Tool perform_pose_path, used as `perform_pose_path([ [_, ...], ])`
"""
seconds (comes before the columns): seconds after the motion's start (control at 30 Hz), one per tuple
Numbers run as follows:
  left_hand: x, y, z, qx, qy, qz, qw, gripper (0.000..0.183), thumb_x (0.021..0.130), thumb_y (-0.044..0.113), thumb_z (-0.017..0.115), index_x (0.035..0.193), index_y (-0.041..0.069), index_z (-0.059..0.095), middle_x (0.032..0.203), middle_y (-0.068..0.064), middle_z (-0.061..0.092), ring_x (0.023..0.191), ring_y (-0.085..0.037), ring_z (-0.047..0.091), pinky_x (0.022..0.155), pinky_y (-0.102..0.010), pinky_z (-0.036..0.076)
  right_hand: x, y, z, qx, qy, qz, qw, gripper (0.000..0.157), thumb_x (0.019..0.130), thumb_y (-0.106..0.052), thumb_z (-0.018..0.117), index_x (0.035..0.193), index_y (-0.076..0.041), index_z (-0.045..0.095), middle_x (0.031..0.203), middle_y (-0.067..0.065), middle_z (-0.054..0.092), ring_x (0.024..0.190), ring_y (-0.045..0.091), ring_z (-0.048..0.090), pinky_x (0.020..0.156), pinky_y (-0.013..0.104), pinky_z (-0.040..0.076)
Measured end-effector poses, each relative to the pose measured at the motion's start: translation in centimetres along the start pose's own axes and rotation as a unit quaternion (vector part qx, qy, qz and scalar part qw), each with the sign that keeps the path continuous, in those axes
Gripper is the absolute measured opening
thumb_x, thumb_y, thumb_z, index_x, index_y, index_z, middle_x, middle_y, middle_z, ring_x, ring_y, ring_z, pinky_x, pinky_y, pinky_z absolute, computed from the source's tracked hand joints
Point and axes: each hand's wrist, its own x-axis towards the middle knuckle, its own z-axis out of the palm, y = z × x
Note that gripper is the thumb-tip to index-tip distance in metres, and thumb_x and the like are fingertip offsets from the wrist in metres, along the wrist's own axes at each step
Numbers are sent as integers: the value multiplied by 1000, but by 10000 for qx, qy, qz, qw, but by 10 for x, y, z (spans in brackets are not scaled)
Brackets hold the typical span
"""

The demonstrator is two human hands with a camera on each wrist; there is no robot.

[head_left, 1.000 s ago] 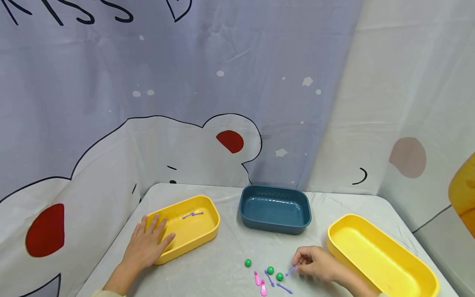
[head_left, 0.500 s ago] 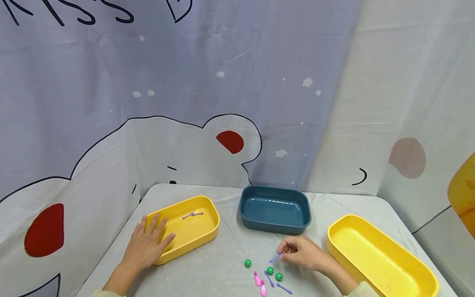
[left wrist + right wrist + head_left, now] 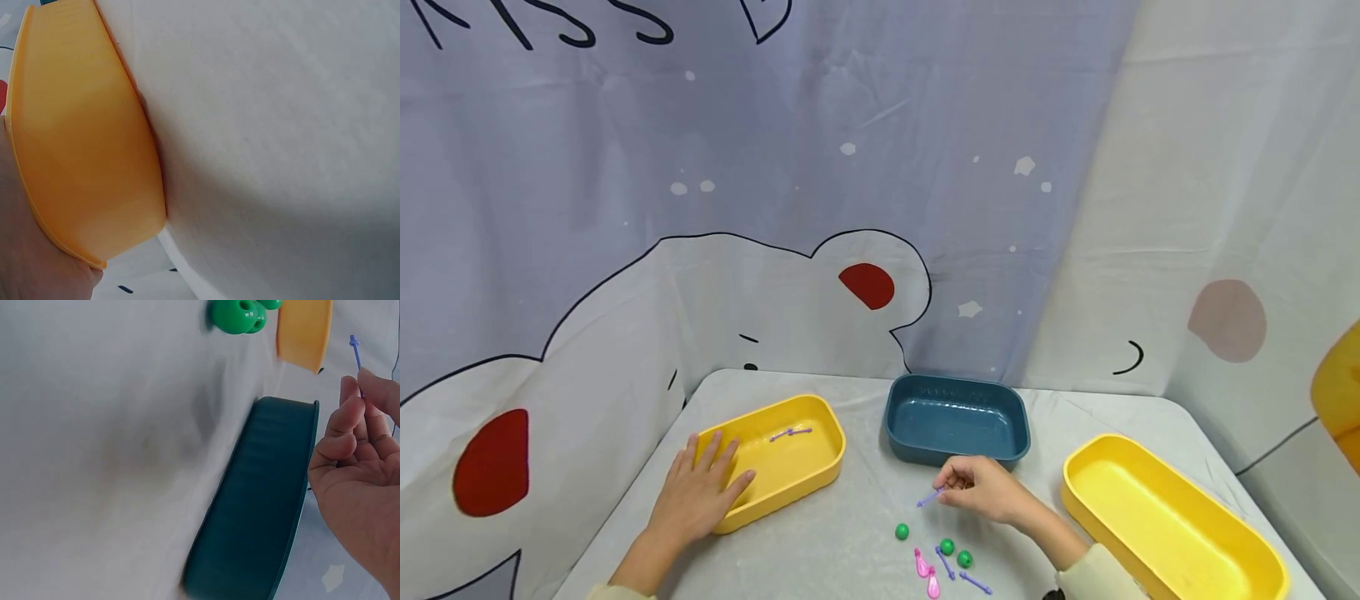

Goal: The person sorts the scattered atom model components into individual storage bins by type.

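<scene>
My right hand (image 3: 981, 492) pinches a small purple stick (image 3: 929, 497) with knobbed ends between thumb and fingertips, above the table in front of the dark teal tray (image 3: 957, 458). The right wrist view shows the same purple stick (image 3: 355, 350) jutting from the fingertips. My left hand (image 3: 696, 492) rests with spread fingers over the near-left rim of the left yellow tray (image 3: 790, 495). Inside that tray lie a couple of purple sticks (image 3: 791, 432). On the table are green beads (image 3: 902, 531), more purple sticks (image 3: 976, 582) and two pink drop-shaped pieces (image 3: 933, 582).
A longer yellow tray (image 3: 1180, 508) stands at the right, beside my right forearm. The teal tray sits at the back middle of the white-covered table (image 3: 850, 550). A printed curtain (image 3: 760, 167) hangs behind the table.
My right hand has moved left and away from me, carrying the purple stick past the green beads toward the middle. The left hand has stayed on the yellow tray.
</scene>
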Motion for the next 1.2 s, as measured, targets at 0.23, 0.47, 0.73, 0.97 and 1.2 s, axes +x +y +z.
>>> perform_pose_path([
  [0.23, 0, 0, 1, -5, 6, 3, 10000, 81, 102, 65, 39, 154, 3, 42, 161, -28, 26, 149, -56, 9, 118, -69, 9, 17, -10, 9, -95, 100, -157, 9998, 8, 89, -20, 78, 94, -16, 73, 82, -5, 68, 74, 7, 58, 64, 20, 48],
  [0.47, 0, 1, 0, 4, 50, 16, 10000, 80, 102, 64, 40, 153, 3, 42, 161, -29, 27, 148, -56, 10, 118, -69, 10, 36, -20, 19, -4, 102, -148, 9998, 10, 90, -18, 77, 97, -11, 73, 84, -4, 67, 78, 10, 60, 67, 21, 48],
  [0.73, 0, 1, -1, 1, 62, 22, 10000, 79, 102, 63, 40, 153, 3, 42, 161, -29, 27, 148, -57, 9, 118, -69, 9, 57, -31, 29, 138, 155, -123, 9997, 6, 91, -19, 77, 95, -16, 74, 83, -5, 67, 77, 11, 59, 66, 22, 49],
  [0.97, 0, 0, 0, 45, 39, 12, 10000, 80, 102, 64, 39, 153, 3, 42, 161, -28, 27, 148, -57, 10, 118, -69, 10, 79, -37, 40, 305, 212, -25, 9993, 6, 91, -17, 77, 96, -15, 74, 85, -5, 67, 79, 13, 58, 69, 22, 50],
  [1.2, 0, 0, 0, 53, 55, 40, 10000, 79, 102, 63, 40, 153, 3, 42, 161, -28, 28, 148, -57, 10, 118, -69, 12, 97, -47, 49, 352, 235, 77, 9991, 6, 91, -18, 76, 96, -15, 74, 85, -4, 67, 79, 13, 59, 70, 24, 51],
])
